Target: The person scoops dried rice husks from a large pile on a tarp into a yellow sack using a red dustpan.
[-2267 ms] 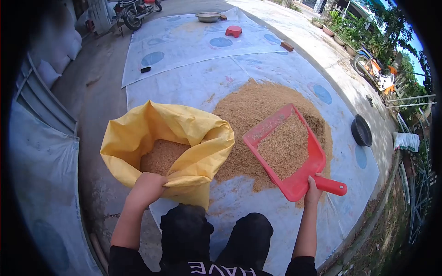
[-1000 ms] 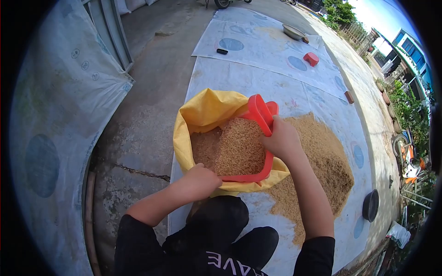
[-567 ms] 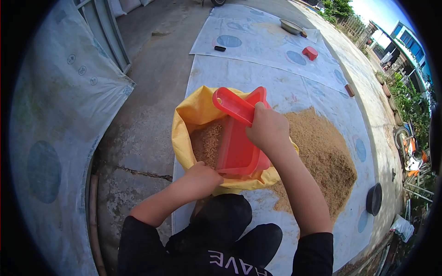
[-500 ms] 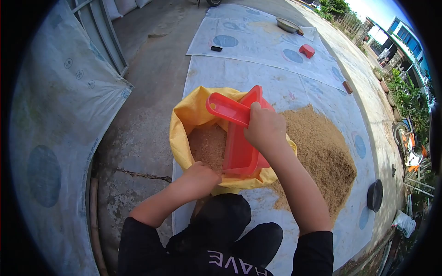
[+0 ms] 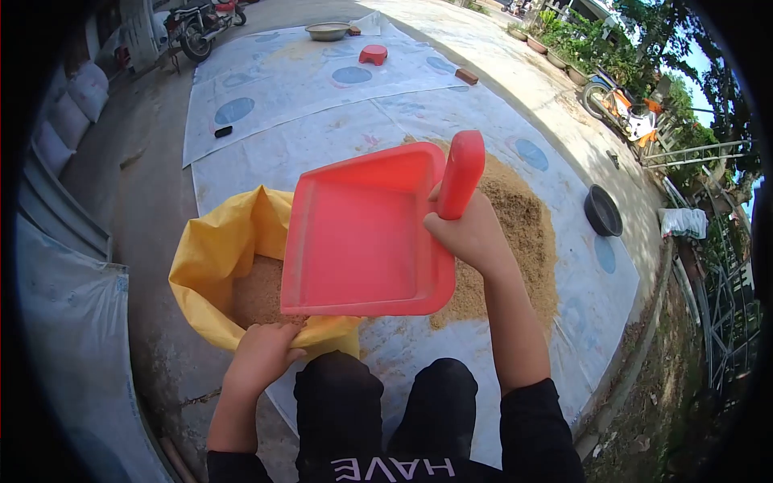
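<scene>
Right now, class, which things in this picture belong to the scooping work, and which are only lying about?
In use:
right hand
red scoop, empty
left hand
yellow sack
grain pile

Lying about:
black basin
metal bowl
small red stool
brick
motorbike

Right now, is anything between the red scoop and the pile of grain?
Nothing visible is. The empty red scoop, held by the right hand, hangs over the yellow sack. The grain pile lies open just behind it on the white sheet.
</scene>
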`<state>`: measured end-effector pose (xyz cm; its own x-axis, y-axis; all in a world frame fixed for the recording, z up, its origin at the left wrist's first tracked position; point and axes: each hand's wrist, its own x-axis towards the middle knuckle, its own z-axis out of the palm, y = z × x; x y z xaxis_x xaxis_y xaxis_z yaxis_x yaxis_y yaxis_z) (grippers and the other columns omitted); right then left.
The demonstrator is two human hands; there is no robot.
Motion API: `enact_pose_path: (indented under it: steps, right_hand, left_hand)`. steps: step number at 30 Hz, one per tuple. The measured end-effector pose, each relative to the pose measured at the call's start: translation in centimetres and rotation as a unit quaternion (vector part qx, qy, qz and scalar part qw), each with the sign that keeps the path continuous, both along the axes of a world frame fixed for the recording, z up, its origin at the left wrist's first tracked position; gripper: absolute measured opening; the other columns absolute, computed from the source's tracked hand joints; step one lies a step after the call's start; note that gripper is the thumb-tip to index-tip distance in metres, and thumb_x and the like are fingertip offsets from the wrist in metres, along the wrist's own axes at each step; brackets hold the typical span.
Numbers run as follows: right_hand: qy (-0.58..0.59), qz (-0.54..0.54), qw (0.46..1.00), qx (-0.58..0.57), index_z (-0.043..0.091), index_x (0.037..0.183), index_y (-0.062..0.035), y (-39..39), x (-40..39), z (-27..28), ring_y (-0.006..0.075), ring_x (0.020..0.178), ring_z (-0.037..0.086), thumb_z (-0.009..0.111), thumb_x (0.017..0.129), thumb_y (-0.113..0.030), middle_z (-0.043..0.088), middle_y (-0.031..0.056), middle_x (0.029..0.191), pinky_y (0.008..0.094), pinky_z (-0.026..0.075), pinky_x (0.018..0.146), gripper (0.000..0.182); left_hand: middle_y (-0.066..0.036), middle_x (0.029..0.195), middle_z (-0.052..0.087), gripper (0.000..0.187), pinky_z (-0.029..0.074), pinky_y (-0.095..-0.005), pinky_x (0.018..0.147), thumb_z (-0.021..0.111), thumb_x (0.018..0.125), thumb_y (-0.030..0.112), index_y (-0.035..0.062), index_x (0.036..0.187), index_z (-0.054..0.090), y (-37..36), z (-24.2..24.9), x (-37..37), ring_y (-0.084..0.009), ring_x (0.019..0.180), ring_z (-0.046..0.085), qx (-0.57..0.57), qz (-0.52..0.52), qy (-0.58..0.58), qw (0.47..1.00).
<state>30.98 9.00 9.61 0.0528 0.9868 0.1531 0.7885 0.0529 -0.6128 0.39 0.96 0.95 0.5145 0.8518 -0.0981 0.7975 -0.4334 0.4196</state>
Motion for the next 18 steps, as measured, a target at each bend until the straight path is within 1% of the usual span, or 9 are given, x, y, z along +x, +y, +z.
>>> enact_pose_path:
  steps: [2,3,4,7,12,14,16,17,18]
  right_hand:
    - [0.125,-0.038,0.989,0.071,0.056,0.093,-0.0013,-2.0,4.4,-1.8,0.0312,0.078,0.062,0.059,0.068,-0.016,0.062,0.0163,0.077,0.037,0.048,0.071,0.03]
    - [0.153,-0.06,0.984,0.069,0.055,0.092,-0.0005,-3.1,6.3,-2.2,0.0257,0.076,0.062,0.061,0.067,-0.014,0.061,0.0137,0.076,0.034,0.048,0.071,0.029]
    - [0.153,-0.077,0.982,0.077,0.055,0.092,-0.0005,-4.3,8.2,-3.1,0.0257,0.076,0.062,0.061,0.067,-0.014,0.061,0.0137,0.076,0.034,0.048,0.071,0.029]
    - [0.236,-0.193,0.947,0.102,0.055,0.088,-0.0022,-8.1,13.1,-6.8,0.0187,0.076,0.059,0.063,0.066,-0.011,0.058,0.0073,0.08,0.0331,0.047,0.07,0.025]
    - [0.19,-0.33,0.913,0.146,0.054,0.086,-0.002,-15.9,19.2,-17.2,0.0201,0.075,0.059,0.065,0.066,-0.012,0.058,0.0082,0.078,0.0327,0.047,0.07,0.025]
    - [0.196,-0.392,0.892,0.114,0.053,0.087,-0.0036,-19.6,20.1,-21.7,0.0161,0.076,0.057,0.068,0.067,-0.01,0.056,0.0052,0.08,0.0308,0.047,0.069,0.026]
    - [0.181,-0.478,0.856,0.075,0.056,0.091,-0.0023,-23.4,20.9,-26.7,0.022,0.08,0.061,0.066,0.066,-0.014,0.063,0.0112,0.084,0.0352,0.048,0.073,0.029]
    - [0.181,-0.486,0.851,0.078,0.056,0.091,-0.0023,-25.0,21.1,-28.6,0.022,0.08,0.061,0.066,0.066,-0.014,0.063,0.0112,0.084,0.0352,0.048,0.073,0.029]
    - [0.191,-0.512,0.834,0.075,0.056,0.094,-0.0023,-26.5,21.1,-30.3,0.0217,0.082,0.062,0.068,0.066,-0.015,0.063,0.012,0.086,0.035,0.048,0.073,0.033]
  left_hand:
    - [-0.015,0.079,0.063,0.03,0.046,-0.041,0.07,0.07,0.07,0.025,0.0047,0.09,0.063,0.2,0.6,0.8,-0.032,0.078,0.061,-0.009,0.009,0.038,0.999]
    - [-0.015,0.079,0.063,0.03,0.046,-0.041,0.07,0.07,0.07,0.025,0.0047,0.09,0.063,0.4,0.5,1.0,-0.032,0.078,0.061,-0.002,-0.011,0.039,0.999]
    - [-0.015,0.08,0.063,0.03,0.046,-0.0407,0.07,0.071,0.069,0.025,0.0043,0.09,0.063,0.6,0.3,1.3,-0.0327,0.078,0.06,-0.004,-0.002,0.034,0.999]
    - [-0.015,0.08,0.063,0.031,0.047,-0.0401,0.07,0.073,0.067,0.024,0.0038,0.089,0.063,0.6,0.6,2.6,-0.0333,0.077,0.06,-0.005,0.005,0.039,0.999]
    - [-0.015,0.079,0.062,0.033,0.047,-0.0399,0.069,0.076,0.064,0.024,0.0041,0.086,0.064,0.7,0.0,4.5,-0.0322,0.077,0.06,0.003,0.03,0.064,0.997]
    - [-0.014,0.082,0.062,0.038,0.047,-0.0404,0.07,0.077,0.061,0.024,0.004,0.089,0.062,0.8,-0.4,5.0,-0.0322,0.079,0.06,-0.003,0.013,0.088,0.996]
    - [-0.015,0.086,0.062,0.045,0.046,-0.0405,0.072,0.079,0.059,0.023,0.0039,0.094,0.06,0.8,-0.7,6.0,-0.0326,0.082,0.059,0.061,0.014,0.073,0.995]
    - [-0.015,0.088,0.062,0.052,0.046,-0.0408,0.074,0.079,0.058,0.023,0.0041,0.101,0.057,0.9,-0.5,6.7,-0.0332,0.084,0.059,0.057,0.006,0.094,0.994]
    - [-0.015,0.088,0.062,0.052,0.046,-0.0408,0.074,0.079,0.058,0.023,0.0041,0.101,0.057,1.1,-1.1,7.3,-0.0332,0.084,0.059,0.058,-0.004,0.095,0.994]
